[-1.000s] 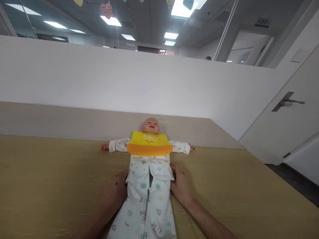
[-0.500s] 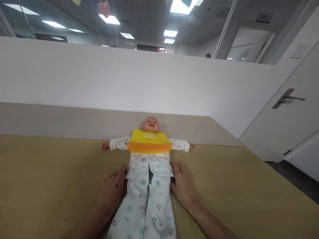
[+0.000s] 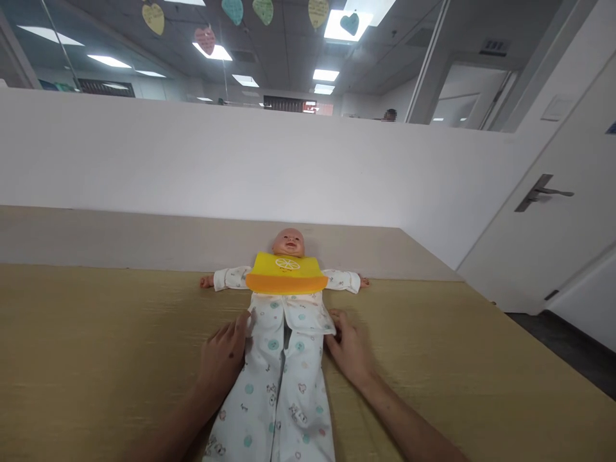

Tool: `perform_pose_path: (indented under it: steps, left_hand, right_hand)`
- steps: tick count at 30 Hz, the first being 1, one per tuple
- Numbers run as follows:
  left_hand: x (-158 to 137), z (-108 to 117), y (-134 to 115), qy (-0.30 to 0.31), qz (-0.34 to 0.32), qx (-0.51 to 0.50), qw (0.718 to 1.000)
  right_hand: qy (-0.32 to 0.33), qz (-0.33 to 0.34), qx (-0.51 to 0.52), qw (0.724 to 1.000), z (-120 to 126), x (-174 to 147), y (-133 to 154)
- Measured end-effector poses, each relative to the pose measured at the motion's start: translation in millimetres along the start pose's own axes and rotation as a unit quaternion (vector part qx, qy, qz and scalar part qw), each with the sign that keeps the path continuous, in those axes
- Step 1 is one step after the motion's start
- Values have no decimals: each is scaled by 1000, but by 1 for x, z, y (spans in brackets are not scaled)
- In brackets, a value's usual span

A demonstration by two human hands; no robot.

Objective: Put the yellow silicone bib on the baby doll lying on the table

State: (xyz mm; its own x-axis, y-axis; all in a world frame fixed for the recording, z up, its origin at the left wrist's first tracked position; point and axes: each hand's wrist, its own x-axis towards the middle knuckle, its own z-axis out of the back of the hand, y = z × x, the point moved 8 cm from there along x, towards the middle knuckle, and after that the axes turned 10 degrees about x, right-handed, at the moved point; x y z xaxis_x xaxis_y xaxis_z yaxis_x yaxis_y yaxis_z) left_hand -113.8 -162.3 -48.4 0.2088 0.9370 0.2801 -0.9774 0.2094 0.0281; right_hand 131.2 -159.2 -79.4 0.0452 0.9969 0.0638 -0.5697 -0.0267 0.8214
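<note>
Touching the shirt (image 3: 308, 316) on a doll (image 3: 289, 242), both hands (image 3: 224, 351) (image 3: 352, 351) curled (whether gripping, unclear), white wall (image 3: 240, 163) beyond, door (image 3: 563, 244) at right.

Office-type rm. from where I'm standing, prob. a commercial bldg. Glass partition (image 3: 279, 61) tops a plain wht. wall (image 3: 240, 154); thru it, a gray ceiling (image 3: 289, 50) w/ rect. light panels (image 3: 326, 75) in rows. Paper hearts (image 3: 205, 40) w/ writing hang by the glass. Door (image 3: 568, 250) on the R has a metal lever handle (image 3: 541, 192); sm. sign (image 3: 495, 47) over another doorway (image 3: 469, 96), too blurry to read.
</note>
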Motion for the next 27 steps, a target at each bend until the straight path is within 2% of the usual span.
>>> perform_pose_path:
  steps: [4, 6, 11, 17, 19, 27]
  left_hand:
    - [2, 1, -7, -30, -53, 34, 998]
    - [4, 2, -8, -33, -68, 51, 996]
    - [10, 3, -8, -18, -71, 51, 996]
    - [8, -9, 14, 54, 71, -21, 996]
    - [7, -10, 16, 68, 95, -48, 992]
    - [10, -18, 11, 93, 79, -49, 991]
  right_hand:
    - [10, -50, -179, 983, -1, -3, 6]
    - [17, -65, -221, 973, -1, -5, 11]
    - [18, -83, -237, 968, -1, -7, 13]
    - [16, -88, -240, 967, -2, -7, 12]
    - [14, -87, -240, 967, -2, -7, 12]
    - [9, -79, -233, 969, -1, -4, 11]
